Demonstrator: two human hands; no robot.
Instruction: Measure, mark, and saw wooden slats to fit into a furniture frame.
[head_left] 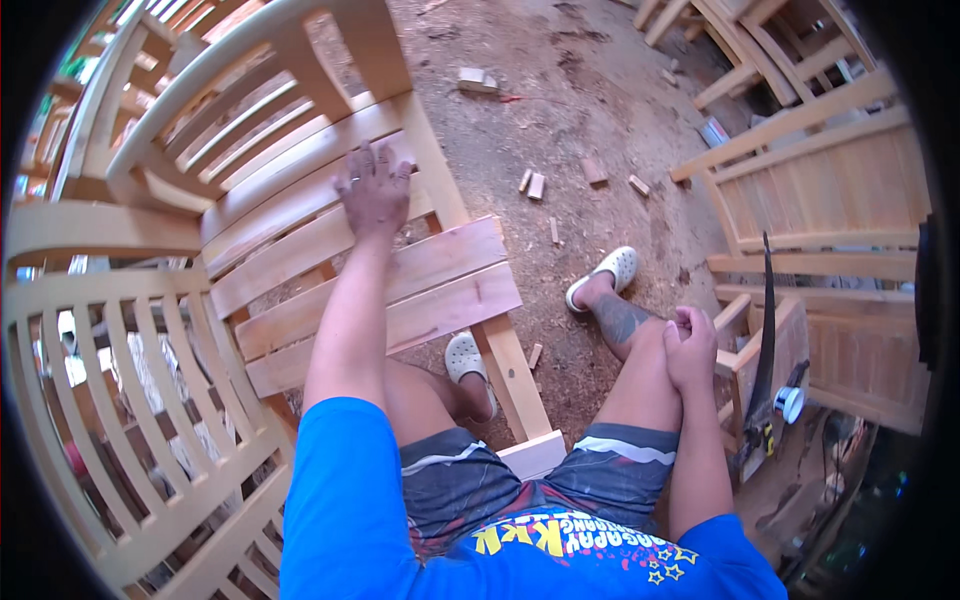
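A pale wooden bench (pixel 432 165) with a slatted seat stands to my left, and I sit astride its front rail. My left hand (pixel 377 192) lies palm down with its fingers spread on the seat slats (pixel 300 205). Nearer to me, two slats (pixel 430 255) (pixel 450 300) run across the seat and stick out past the front rail (pixel 510 375). My right hand (pixel 691 345) rests on my right knee, its fingers loosely bent, with nothing visible in it. A short wooden block (pixel 535 456) is between my thighs at the rail's near end.
Slatted bench sides (pixel 150 370) rise at the left. Wood offcuts (pixel 537 186) and a larger block (pixel 477 80) lie on the dusty ground. At the right, a handsaw (pixel 766 340) stands by a small wooden stool (pixel 790 330), with a white roll (pixel 789 404) beside it and panelled furniture (pixel 830 190) behind.
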